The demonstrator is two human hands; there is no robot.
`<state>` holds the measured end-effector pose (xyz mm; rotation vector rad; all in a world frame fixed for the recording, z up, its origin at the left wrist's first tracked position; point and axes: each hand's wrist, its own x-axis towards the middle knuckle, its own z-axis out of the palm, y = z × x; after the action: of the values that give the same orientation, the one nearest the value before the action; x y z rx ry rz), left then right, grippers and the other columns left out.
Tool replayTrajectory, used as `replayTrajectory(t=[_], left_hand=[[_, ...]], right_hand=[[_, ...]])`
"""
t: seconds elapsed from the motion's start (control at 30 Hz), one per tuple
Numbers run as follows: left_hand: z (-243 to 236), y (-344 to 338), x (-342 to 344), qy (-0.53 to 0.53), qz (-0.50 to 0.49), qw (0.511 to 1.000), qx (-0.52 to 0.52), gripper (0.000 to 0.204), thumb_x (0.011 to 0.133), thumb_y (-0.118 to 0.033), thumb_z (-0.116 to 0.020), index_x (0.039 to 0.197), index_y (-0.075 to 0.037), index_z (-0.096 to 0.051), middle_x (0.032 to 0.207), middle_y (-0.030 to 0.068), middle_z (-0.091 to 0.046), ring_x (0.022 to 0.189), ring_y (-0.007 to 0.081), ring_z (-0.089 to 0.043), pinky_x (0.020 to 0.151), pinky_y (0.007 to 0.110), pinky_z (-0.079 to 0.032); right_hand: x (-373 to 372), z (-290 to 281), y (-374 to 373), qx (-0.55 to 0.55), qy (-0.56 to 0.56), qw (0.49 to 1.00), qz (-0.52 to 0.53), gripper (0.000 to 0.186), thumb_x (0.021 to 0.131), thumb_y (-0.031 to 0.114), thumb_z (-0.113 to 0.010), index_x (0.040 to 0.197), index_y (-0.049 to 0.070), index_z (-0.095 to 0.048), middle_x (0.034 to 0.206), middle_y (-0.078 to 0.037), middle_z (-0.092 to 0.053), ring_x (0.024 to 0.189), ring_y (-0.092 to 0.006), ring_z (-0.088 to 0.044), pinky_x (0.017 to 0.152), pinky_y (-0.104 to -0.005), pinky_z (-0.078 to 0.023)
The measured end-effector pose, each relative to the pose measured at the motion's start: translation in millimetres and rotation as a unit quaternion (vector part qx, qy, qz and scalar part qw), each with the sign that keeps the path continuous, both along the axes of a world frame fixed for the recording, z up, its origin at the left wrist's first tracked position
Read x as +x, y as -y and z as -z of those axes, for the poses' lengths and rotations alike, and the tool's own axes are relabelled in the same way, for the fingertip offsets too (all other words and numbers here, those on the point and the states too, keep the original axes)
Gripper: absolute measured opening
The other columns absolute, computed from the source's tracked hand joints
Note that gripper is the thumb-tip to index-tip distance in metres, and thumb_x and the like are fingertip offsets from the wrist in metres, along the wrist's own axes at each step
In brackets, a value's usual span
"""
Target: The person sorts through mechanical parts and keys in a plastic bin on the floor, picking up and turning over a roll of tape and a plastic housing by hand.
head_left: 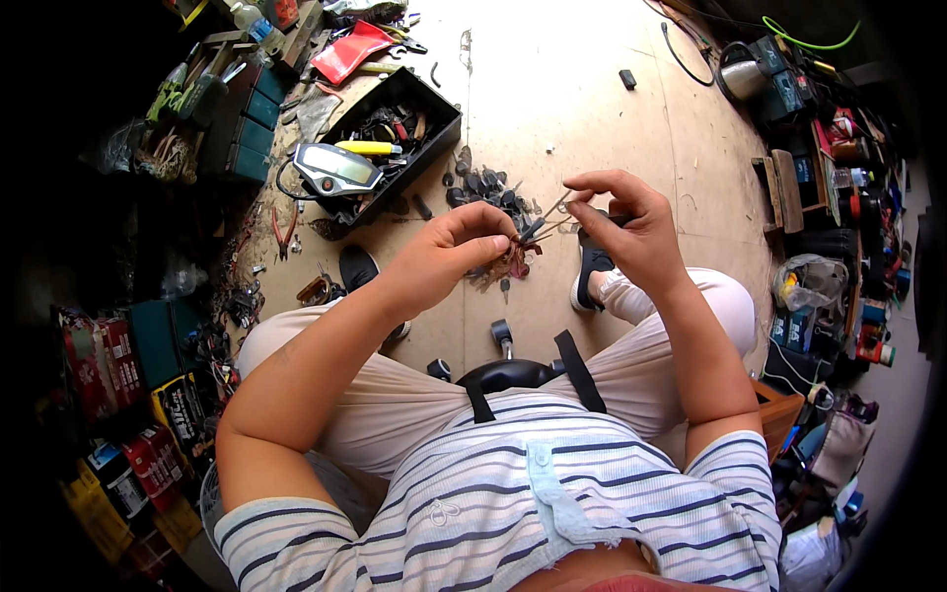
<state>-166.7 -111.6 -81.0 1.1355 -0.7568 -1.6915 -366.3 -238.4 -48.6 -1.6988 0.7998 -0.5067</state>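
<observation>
My left hand is closed, thumb against fingers, on a small bunch of dark red and brown pieces that look like keys. A narrow dark blue-grey piece sticks out of the bunch. Thin pale strands stretch from it toward my right hand. The right thumb and index finger are curled around the strands' far end; whether they are band or wire I cannot tell. On the floor just beyond both hands lies a heap of dark-headed keys, partly hidden by my left hand.
A black box of tools stands at the far left, with a grey instrument display and a yellow-handled tool on it. Pliers lie nearby. Cluttered shelves line both sides. My shoes flank the heap.
</observation>
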Motion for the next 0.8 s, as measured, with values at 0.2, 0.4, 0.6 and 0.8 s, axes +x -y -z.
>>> replayTrajectory(t=[0.2, 0.4, 0.6, 0.8], left_hand=[[0.0, 0.0, -4.1, 0.018, 0.031, 0.999, 0.006, 0.014, 0.092, -0.011, -0.054, 0.103, -0.002, -0.057, 0.091, 0.0027, -0.062, 0.084, 0.0082, -0.057, 0.077, 0.023, -0.046], [4.0, 0.5, -0.7, 0.029, 0.079, 0.996, 0.015, 0.017, 0.091, -0.019, -0.057, 0.095, -0.003, -0.055, 0.083, 0.0003, -0.058, 0.076, 0.0062, -0.051, 0.07, 0.022, -0.042], [0.5, 5.9, -8.2, 0.125, 0.126, 0.983, 0.049, 0.031, 0.081, -0.024, -0.072, 0.079, -0.007, -0.046, 0.073, -0.0013, -0.051, 0.064, 0.0062, -0.051, 0.057, 0.023, -0.045], [7.6, 9.4, -1.9, 0.236, 0.137, 0.962, -0.034, 0.024, 0.079, -0.015, -0.07, 0.087, -0.003, -0.051, 0.08, 0.0035, -0.055, 0.078, 0.0105, -0.057, 0.072, 0.027, -0.049]], right_hand=[[-1.8, -2.6, -0.2, -0.158, -0.077, 0.982, -0.074, 0.021, 0.077, 0.01, -0.074, 0.095, 0.008, -0.065, 0.085, -0.001, -0.064, 0.054, -0.0055, -0.052, 0.049, -0.0213, -0.041], [-5.9, 6.9, -0.6, -0.336, -0.199, 0.901, -0.188, 0.023, 0.075, 0.029, -0.074, 0.079, 0.012, -0.059, 0.075, -0.001, -0.058, 0.058, -0.0176, -0.058, 0.05, -0.0306, -0.045], [-1.6, 16.6, -21.4, -0.351, -0.173, 0.882, -0.264, 0.02, 0.081, 0.033, -0.066, 0.077, 0.014, -0.059, 0.072, -0.002, -0.055, 0.059, -0.0234, -0.058, 0.05, -0.0347, -0.046], [0.1, 8.0, -20.6, -0.316, -0.194, 0.89, -0.266, 0.017, 0.083, 0.028, -0.064, 0.077, 0.013, -0.061, 0.071, -0.004, -0.057, 0.06, -0.0255, -0.058, 0.049, -0.0354, -0.044]])
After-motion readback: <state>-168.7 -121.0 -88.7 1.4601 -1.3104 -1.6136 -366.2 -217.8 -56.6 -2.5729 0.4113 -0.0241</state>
